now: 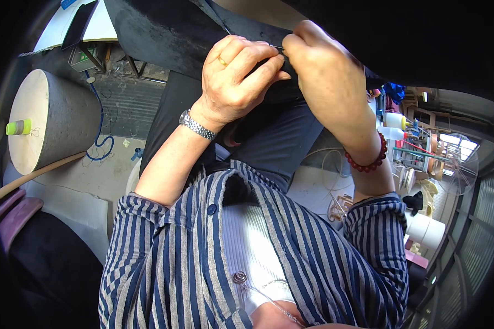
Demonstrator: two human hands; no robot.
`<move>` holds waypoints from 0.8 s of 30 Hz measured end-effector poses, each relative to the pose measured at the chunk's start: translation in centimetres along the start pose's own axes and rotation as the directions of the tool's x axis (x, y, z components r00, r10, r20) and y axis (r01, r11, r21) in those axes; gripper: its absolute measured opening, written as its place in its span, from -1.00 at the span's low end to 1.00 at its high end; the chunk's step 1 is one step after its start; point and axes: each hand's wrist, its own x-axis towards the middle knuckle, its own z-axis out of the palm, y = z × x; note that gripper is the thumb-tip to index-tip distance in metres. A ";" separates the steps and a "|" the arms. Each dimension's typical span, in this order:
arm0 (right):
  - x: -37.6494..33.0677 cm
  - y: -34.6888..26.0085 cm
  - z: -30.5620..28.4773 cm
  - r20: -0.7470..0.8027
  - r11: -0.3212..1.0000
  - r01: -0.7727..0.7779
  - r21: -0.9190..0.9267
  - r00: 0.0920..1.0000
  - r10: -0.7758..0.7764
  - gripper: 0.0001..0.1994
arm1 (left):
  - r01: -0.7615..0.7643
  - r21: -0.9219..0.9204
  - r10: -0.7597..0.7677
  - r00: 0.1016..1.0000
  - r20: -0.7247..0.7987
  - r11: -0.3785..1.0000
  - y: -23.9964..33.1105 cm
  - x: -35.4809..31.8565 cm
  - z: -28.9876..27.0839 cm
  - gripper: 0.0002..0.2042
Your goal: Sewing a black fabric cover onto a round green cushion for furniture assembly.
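Both forearms came up from the rolled cuffs of a striped shirt (pixel 197 257), elbows bent out, wrists angled inward, hands near each other just past the lap. Left hand (pixel 240 75): back up, fingers curled, thumb near the index fingertip, at the dark sheet; couldn't tell if it was gripping the sheet. Ring (pixel 222 60) on a finger, metal link watch (pixel 197 126) on the wrist. Right hand (pixel 332 77): knuckles up, wrist bent, closed in a pinch on a thin shiny piece (pixel 278 47) that bridged the narrow gap between the hands; red bead bracelet (pixel 366 160) below. Dark sheet (pixel 159 38): matte, smooth with scuffed grey patches, spread across the upper view. Dark trousers (pixel 291 137) lay under the hands, with open room between forearms and lap. Bare grey floor (pixel 118 178) left of the legs gave clearance to a tapered drum (pixel 74 118), rough grey side, flat pale end face, lime-green spool (pixel 18 127) on that face. White worktop (pixel 101 24) edge beyond, upper left. Right, well apart from the hand: white bottles (pixel 394 120), a white roll (pixel 426 231), then a ribbed wall (pixel 469 233).
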 end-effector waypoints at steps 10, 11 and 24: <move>0.7 0.9 1.4 -0.044 0.994 0.056 0.099 0.998 -0.052 -0.81 | 0.023 0.055 -0.021 0.999 -0.029 0.998 0.3 -0.2 0.1 -0.82; 0.7 0.8 1.9 -0.089 0.975 -0.004 0.222 0.996 0.024 -0.88 | 0.039 0.031 -0.038 0.999 -0.023 0.999 0.5 -0.1 0.2 -0.85; 2.8 -3.0 -4.7 -0.422 0.885 0.158 0.437 0.905 0.047 -0.88 | 0.102 0.039 -0.100 0.993 -0.059 0.994 0.1 0.8 -0.7 -0.68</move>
